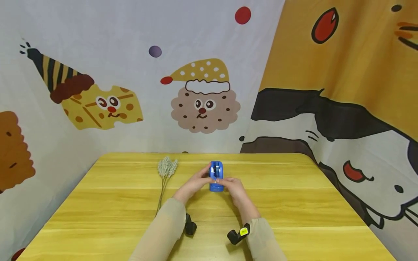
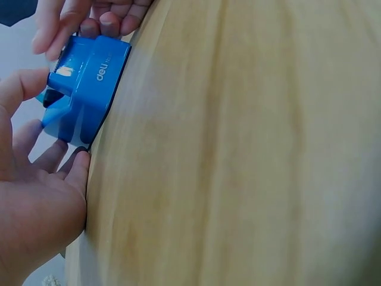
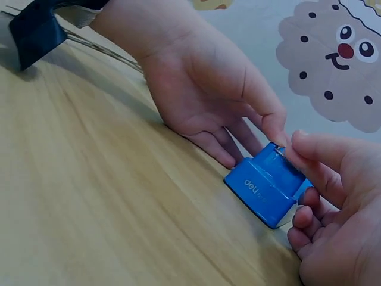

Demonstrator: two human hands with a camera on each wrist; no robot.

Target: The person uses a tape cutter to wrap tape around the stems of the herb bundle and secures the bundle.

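Note:
A blue tape dispenser point(image 1: 216, 187) with "deli" printed on its side sits on the wooden table between both hands. My left hand point(image 1: 192, 186) holds its far left side, thumb on top and fingers at the far end, as the left wrist view shows. My right hand point(image 1: 236, 189) grips the near end, its thumb and forefinger at the toothed cutting edge and the other fingers curled against the end. In the right wrist view both thumbs meet over the top of the dispenser point(image 3: 256, 185). Whether a tape end is pinched there, I cannot tell.
A bunch of pale dried stems point(image 1: 167, 168) lies on the table point(image 1: 294, 203) left of my left hand. Black wrist cameras point(image 1: 190, 225) jut from both sleeves. Behind the table's far edge hangs a cartoon-printed cloth point(image 1: 130, 43).

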